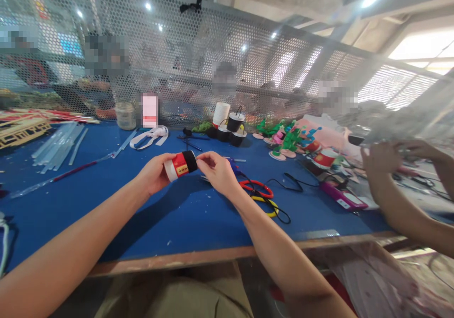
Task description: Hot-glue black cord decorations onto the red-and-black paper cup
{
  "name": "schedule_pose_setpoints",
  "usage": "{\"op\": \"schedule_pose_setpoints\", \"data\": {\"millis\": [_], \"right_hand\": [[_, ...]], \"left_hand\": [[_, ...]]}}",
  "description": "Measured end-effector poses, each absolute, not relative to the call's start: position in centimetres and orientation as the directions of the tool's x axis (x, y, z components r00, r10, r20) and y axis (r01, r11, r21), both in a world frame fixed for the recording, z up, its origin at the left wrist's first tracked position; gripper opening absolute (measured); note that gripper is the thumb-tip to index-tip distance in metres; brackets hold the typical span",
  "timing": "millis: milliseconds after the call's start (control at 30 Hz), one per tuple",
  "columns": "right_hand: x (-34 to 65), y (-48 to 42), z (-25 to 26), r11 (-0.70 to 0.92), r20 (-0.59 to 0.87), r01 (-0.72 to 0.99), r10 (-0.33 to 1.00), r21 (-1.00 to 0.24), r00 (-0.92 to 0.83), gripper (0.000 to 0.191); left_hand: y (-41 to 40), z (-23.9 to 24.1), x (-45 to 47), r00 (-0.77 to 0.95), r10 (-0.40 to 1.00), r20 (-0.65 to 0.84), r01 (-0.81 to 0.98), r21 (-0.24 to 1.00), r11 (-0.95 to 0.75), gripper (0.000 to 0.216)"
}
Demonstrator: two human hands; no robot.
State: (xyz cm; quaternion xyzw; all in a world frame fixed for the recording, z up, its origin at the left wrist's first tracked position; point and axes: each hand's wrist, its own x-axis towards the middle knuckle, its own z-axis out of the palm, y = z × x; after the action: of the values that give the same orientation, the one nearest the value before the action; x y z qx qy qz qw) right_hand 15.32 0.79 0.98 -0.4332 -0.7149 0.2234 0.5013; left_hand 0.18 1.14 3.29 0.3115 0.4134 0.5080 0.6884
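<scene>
My left hand (158,171) is wrapped round a small paper cup (172,170) lying on its side in the air above the blue table. The cup is white at one end, with a red and gold printed label, and a black fuzzy band (189,161) circles its other end. At that banded end, my right hand (216,169) has thumb and forefinger pinched together against the rim. What lies between those fingertips is too small to make out. Scissors with red and yellow handles (264,190) rest just right of my right wrist.
Black-banded cups (236,122) stand by a stack of white cups (222,114) at the back. Clear strips (58,148) and a jar (125,116) are on the left. Green pipe-cleaner figures (291,138) and a purple glue gun (342,197) sit rightward, near another person's hands (383,159).
</scene>
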Motion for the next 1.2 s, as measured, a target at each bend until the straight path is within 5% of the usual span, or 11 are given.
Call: {"op": "schedule_pose_setpoints", "data": {"millis": [300,500,1200], "right_hand": [[15.0,0.5,0.9,0.491,0.501,0.449,0.859,-0.747,-0.106,0.019],[15.7,1.3,0.8,0.408,0.369,0.282,0.911,-0.868,-0.182,0.009],[15.5,1.0,0.8,0.442,0.422,0.384,0.896,-0.811,-0.140,0.012]], "left_hand": [[1.0,3.1,0.3,0.184,0.945,-0.272,-0.408,0.853,0.325,0.019],[1.2,3.0,0.2,0.155,0.956,-0.247,-0.407,0.866,0.290,0.019],[1.2,2.8,0.3,0.144,0.962,-0.231,-0.411,0.870,0.270,0.016]]}}
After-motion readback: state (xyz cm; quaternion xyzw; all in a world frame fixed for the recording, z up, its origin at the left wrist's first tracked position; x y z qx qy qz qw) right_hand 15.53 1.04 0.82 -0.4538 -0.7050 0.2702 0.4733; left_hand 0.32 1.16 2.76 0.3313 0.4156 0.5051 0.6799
